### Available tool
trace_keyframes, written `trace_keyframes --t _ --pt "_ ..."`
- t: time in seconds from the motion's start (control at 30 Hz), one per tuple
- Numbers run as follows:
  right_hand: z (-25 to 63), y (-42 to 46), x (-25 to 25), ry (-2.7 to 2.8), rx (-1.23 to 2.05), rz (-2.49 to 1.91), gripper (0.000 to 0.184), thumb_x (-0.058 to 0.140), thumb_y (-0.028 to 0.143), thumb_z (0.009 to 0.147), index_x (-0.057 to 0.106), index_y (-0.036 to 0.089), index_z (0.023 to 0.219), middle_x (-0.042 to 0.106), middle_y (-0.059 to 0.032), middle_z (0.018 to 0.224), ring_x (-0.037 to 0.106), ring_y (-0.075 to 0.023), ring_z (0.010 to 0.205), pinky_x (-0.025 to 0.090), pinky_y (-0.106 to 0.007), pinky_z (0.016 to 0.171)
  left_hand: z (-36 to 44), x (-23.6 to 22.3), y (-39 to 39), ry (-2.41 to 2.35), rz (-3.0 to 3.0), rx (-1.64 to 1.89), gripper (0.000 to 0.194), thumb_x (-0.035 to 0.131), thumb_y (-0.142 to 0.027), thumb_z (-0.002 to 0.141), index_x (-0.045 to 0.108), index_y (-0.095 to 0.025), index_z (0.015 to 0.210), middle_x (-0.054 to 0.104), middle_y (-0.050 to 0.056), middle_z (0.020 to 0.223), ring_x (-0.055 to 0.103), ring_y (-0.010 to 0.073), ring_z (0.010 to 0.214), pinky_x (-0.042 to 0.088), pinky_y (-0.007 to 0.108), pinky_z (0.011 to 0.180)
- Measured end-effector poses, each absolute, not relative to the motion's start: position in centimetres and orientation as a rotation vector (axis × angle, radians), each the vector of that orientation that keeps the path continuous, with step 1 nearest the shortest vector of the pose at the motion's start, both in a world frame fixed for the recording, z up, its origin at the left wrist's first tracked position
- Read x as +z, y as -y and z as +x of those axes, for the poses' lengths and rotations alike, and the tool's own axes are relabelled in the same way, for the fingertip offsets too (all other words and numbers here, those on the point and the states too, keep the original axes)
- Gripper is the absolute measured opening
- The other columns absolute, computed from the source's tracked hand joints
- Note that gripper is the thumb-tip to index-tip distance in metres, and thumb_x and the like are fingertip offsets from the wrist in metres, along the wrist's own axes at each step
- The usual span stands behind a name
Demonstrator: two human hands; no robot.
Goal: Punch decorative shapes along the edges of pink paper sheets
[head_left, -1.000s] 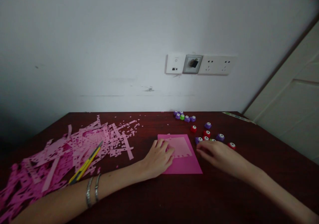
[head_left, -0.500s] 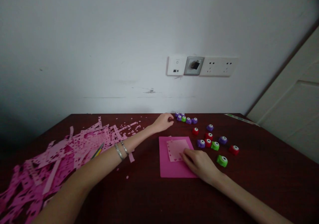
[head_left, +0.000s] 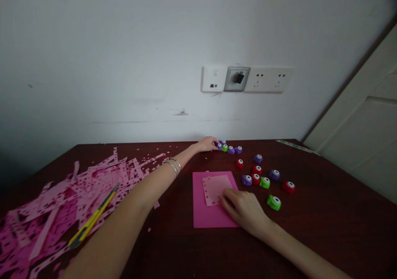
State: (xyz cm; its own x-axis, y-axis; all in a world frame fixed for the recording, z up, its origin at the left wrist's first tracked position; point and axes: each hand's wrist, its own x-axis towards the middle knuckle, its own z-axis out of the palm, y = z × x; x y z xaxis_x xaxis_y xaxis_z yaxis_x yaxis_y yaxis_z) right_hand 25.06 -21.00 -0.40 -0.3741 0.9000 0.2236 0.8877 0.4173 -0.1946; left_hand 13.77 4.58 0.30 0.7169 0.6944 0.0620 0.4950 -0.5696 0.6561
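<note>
Held the left hand [head_left: 207, 144] with fingers curled against the leftmost edge of the back group of small punches [head_left: 231, 150], just right of the frame's centre; could not tell whether clamped on one or only touching. Rested the right hand [head_left: 248, 212], in the lower centre right, with thumb and forefinger bent close together at the lower right part of the light pink sheet [head_left: 214, 188]; could not tell whether pinching its edge or pressing down. Had that sheet lying on a larger bright pink sheet [head_left: 207, 217], low in the centre of the frame.

Saw a black plug [head_left: 238, 78] set in one grey-framed socket box [head_left: 230, 83], upper centre right, between two white wall plates [head_left: 214, 79].

Counted six punches in the back group: five purple, one green. Counted nine loose punches [head_left: 288, 187] at the centre right: four red, three purple, two green. Counted one yellow cutter [head_left: 89, 223] on the heap of pink scraps [head_left: 62, 204] at the lower left, and two silver bracelets [head_left: 174, 166] on the left wrist. Saw one pale, green-marked strip [head_left: 296, 146] near the table's far right corner.
</note>
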Motion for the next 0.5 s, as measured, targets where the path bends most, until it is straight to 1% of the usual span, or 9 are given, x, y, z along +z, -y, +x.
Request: trace_keyframes --t 0.1,0.23,0.5 --pt "25.08 21.03 -0.44 2.388 0.062 -1.559 0.027 0.034 0.031 0.09 0.048 0.019 0.071 0.062 -0.0001 0.067 0.058 -0.0136 0.059 0.022 -0.026 0.051 14.08 0.34 -4.95 -0.869 2.289 0.408 0.029 0.062 -0.021 0.069 0.062 -0.011 0.096 0.051 -0.005 0.051 0.047 0.0087 0.046 0.035 0.021 0.05" --pt "25.13 20.95 -0.49 2.39 0.065 -1.552 0.026 0.034 0.031 0.09 0.047 0.019 0.071 0.062 0.0003 0.067 0.058 -0.0133 0.059 0.022 -0.026 0.051 14.3 0.68 -5.13 -0.84 2.299 0.354 0.026 0.063 -0.021 0.067 0.064 -0.011 0.091 0.05 -0.005 0.051 0.046 0.0085 0.045 0.034 0.021 0.049" --pt "25.12 20.93 -0.5 2.398 0.05 -1.557 0.027 0.033 0.031 0.09 0.047 0.019 0.071 0.062 0.0004 0.067 0.058 -0.0128 0.059 0.02 -0.026 0.05 14.27 0.92 -4.83 -0.817 2.458 0.423 0.02 0.066 -0.027 0.064 0.065 -0.011 0.076 0.051 -0.005 0.051 0.042 0.0079 0.05 0.03 0.021 0.052"
